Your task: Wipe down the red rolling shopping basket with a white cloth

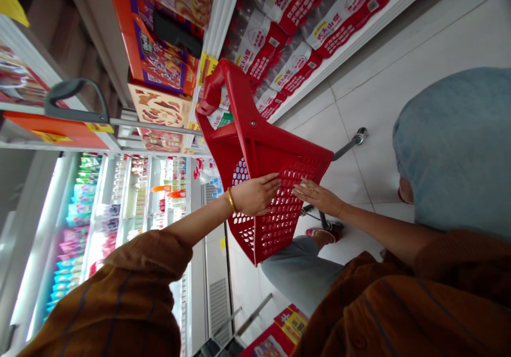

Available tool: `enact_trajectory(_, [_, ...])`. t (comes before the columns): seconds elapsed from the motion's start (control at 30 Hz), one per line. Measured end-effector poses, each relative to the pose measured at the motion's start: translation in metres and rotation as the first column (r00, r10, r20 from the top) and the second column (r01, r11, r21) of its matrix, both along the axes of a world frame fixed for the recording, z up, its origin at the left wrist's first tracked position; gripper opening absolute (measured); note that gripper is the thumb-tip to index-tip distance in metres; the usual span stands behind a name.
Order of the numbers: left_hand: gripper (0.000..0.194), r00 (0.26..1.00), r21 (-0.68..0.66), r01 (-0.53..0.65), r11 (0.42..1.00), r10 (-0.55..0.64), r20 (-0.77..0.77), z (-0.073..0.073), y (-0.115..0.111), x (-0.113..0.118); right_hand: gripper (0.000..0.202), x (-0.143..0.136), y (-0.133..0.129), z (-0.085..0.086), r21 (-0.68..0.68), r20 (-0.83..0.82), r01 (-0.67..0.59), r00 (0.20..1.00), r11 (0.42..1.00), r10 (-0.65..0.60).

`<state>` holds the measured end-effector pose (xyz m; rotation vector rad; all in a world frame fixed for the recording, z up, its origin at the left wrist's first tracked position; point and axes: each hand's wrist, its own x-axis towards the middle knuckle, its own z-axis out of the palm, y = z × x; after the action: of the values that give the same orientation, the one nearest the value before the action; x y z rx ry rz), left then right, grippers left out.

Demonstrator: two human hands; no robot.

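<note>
Loosely opened fingers are shown on both hands, and the perforated side of the red basket (275,144) appears to be touched by each. The left hand (256,194), its wrist circled by a gold bracelet (231,200), is spread with its back to the view and its fingers drawn together; its forearm is stretched out nearly straight. The right hand (319,196) is reached in from the opposite side, its fingers pointed toward the left's fingertips. The basket is seen tilted at mid-view, beside shelved red-labelled bottles (290,68), above the tiled floor (423,54).
</note>
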<state>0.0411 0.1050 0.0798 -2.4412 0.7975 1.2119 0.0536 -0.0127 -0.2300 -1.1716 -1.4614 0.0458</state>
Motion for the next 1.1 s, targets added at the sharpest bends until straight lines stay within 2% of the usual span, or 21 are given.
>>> enact_trajectory(0.1, [0.061, 1.000, 0.045, 0.020, 0.999, -0.019, -0.019, -0.001, 0.004, 0.023, 0.055, 0.002, 0.007, 0.015, 0.054, -0.050, 0.040, 0.998, 0.998, -0.038])
enact_trajectory(0.23, [0.071, 0.999, 0.058, 0.009, 0.998, -0.006, -0.044, -0.009, 0.005, 0.045, 0.050, 0.011, 0.018, 0.034, 0.092, -0.175, 0.128, 0.978, 0.987, -0.110])
enact_trajectory(0.4, [0.079, 0.999, 0.085, 0.038, 0.996, -0.038, -0.008, -0.013, 0.006, 0.052, 0.038, 0.027, 0.030, 0.060, 0.092, -0.362, 0.284, 0.902, 0.954, -0.234])
enact_trajectory(0.53, [0.077, 0.998, 0.043, 0.038, 0.998, -0.040, 0.046, -0.013, 0.004, 0.055, 0.031, 0.031, 0.036, 0.073, 0.098, -0.453, 0.308, 0.860, 0.946, -0.233])
enact_trajectory(0.67, [0.073, 0.997, 0.040, 0.039, 0.998, -0.042, 0.060, -0.012, 0.002, 0.056, 0.027, 0.029, 0.039, 0.073, 0.102, -0.487, 0.310, 0.844, 0.945, -0.224])
enact_trajectory(0.83, [0.073, 0.998, 0.059, 0.065, 0.996, -0.066, 0.018, -0.014, 0.002, 0.055, 0.019, 0.028, 0.042, 0.064, 0.071, -0.398, 0.261, 0.892, 0.963, -0.212])
enact_trajectory(1.1, [0.069, 1.000, 0.023, -0.017, 1.000, 0.017, 0.000, -0.017, 0.009, 0.053, 0.025, 0.030, 0.042, 0.042, -0.052, -0.353, 0.186, 0.916, 0.981, -0.192])
